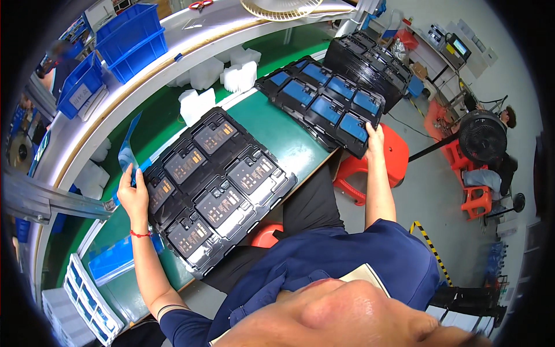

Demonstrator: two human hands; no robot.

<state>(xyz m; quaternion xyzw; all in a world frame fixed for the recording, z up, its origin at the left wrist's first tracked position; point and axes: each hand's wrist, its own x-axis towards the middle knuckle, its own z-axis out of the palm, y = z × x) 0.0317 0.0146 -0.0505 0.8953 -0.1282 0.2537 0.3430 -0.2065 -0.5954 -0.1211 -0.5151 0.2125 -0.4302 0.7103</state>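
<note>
My left hand [134, 194], with a red cord at its wrist, pinches a thin, curled strip of blue film [127, 149] over the left side of a black tray [286, 180]. Black battery-like packs [218, 206] with printed faces lie in two rows in this tray. Over to the right, my right hand [376, 140] is closed on the near right corner of another black tray [267, 87]. Its several packs have blue film faces [326, 110]. That tray sits tilted over other black trays, partly hidden beneath it.
A tall stack of black trays [370, 66] stands behind the right tray. White foam blocks [196, 107] line the back of the green bench [300, 153]. Blue sheets [110, 263] and a white rack [92, 303] are at left. Red stools [396, 147] and a black fan [483, 141] stand right.
</note>
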